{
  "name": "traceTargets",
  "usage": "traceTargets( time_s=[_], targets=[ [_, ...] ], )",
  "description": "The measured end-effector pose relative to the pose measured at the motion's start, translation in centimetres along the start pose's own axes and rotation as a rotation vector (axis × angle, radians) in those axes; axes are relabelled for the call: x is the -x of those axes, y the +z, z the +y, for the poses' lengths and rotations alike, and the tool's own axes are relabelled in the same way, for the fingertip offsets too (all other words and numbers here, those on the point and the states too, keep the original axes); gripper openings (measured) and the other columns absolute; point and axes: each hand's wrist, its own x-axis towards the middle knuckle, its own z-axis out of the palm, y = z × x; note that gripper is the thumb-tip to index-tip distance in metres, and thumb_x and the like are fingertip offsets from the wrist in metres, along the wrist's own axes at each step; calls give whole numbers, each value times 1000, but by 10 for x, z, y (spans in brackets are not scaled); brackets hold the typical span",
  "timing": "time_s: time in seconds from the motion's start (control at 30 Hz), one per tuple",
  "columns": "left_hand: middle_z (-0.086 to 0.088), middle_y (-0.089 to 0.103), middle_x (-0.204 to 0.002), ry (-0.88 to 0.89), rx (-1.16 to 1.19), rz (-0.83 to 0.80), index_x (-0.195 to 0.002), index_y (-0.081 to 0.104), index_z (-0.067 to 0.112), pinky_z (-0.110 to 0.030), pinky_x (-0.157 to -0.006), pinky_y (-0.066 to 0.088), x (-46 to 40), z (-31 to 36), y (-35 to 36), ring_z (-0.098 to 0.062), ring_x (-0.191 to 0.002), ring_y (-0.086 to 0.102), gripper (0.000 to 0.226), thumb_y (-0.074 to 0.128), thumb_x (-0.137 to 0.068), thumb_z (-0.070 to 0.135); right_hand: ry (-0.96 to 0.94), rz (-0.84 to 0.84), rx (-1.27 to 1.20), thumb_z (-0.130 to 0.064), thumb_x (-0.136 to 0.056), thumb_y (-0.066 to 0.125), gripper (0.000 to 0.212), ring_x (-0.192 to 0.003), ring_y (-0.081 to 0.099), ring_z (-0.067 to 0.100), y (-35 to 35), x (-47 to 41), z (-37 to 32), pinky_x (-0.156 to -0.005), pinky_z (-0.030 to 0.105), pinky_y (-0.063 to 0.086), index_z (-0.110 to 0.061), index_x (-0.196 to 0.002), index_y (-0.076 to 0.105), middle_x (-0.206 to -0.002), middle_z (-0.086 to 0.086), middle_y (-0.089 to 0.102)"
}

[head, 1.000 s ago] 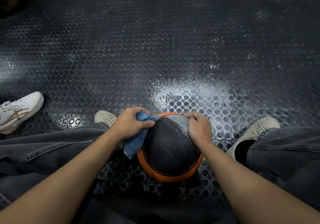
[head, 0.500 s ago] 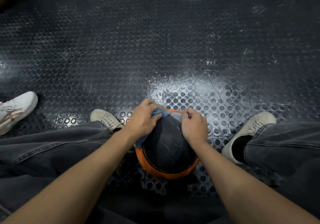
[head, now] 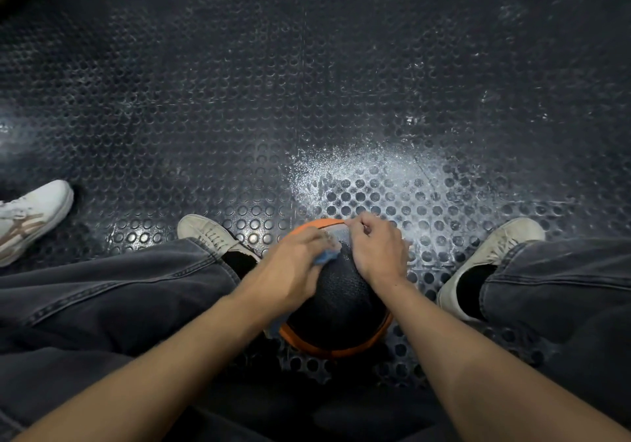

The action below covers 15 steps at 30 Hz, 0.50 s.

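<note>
The round black textured ball with orange bands (head: 341, 305) sits on the dark studded rubber floor (head: 307, 100) between the person's pale canvas shoes (head: 208, 233), directly below the camera. The left hand (head: 293, 270) grips a blue cloth (head: 327, 256) and presses it against the ball's upper left side. The right hand (head: 375, 250) holds the ball's top with curled fingers. A whitish speckled patch (head: 358, 168) lies just beyond, and a white sneaker (head: 30, 216) is at far left.

The left hand (head: 293, 270) slid the blue cloth (head: 327, 256) from the left side of the ball (head: 341, 305) up onto its top. It ended right next to the right hand (head: 375, 250). The cloth got mostly hidden under the hand.
</note>
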Motion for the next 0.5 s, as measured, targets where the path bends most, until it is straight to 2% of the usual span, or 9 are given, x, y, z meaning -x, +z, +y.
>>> traceTargets(
  time_s=[0.1,0.13,0.2,0.27,0.33,0.4,0.5],
  targets=[
    [1,63,-109,-177,-26,72,-108,70,14,-31,-93,47,-11,-23,-5,-16,-101,60,22,55,-92,10,-24,-17,21,-31,-103,44,34,-60,46,7,2,3,-7,-92,36,36,-20,-72,53,-65,-11,53],
    [0,64,-108,-183,-18,88,-106,70,13,-32,-94,47,-11,-19,-4,-17,-100,60,21,55,-92,9,-30,-1,42,-28,-102,42,32,-61,44,6,3,4,-10,-92,37,36,-19,-74,55,-67,-11,52],
    [0,64,-107,-64,2,45,-103,71,12,-34,-93,46,-4,2,2,-19,-99,60,23,54,-89,8,-34,11,87,-26,-102,40,30,-62,41,7,3,5,-13,-91,38,36,-18,-79,58,-68,-11,50],
    [0,63,-108,21,-11,6,-104,70,13,-34,-91,46,9,10,5,-21,-97,59,28,51,-85,8,-59,1,89,-26,-101,39,29,-65,45,12,4,4,-14,-91,39,40,-19,-81,58,-71,-9,53],
    [0,62,-108,-74,-50,54,-107,69,13,-28,-92,44,1,-4,-2,-20,-97,59,28,50,-88,5,-76,-24,43,-26,-101,41,26,-73,52,15,6,3,-14,-93,40,44,-22,-85,62,-83,-10,60],
    [0,59,-100,-245,-68,110,-102,69,9,-26,-89,44,-10,-21,-9,-19,-89,57,21,51,-92,5,-91,-66,-8,-25,-100,43,23,-76,53,11,12,2,-12,-92,42,45,-28,-90,63,-97,-15,64],
    [4,55,-92,-264,-38,123,-96,69,7,-36,-88,47,-8,-18,-7,-15,-85,53,15,54,-93,8,-77,-48,-28,-27,-102,43,21,-65,46,5,15,5,-10,-90,43,48,-32,-101,64,-96,-13,65]
  ],
)
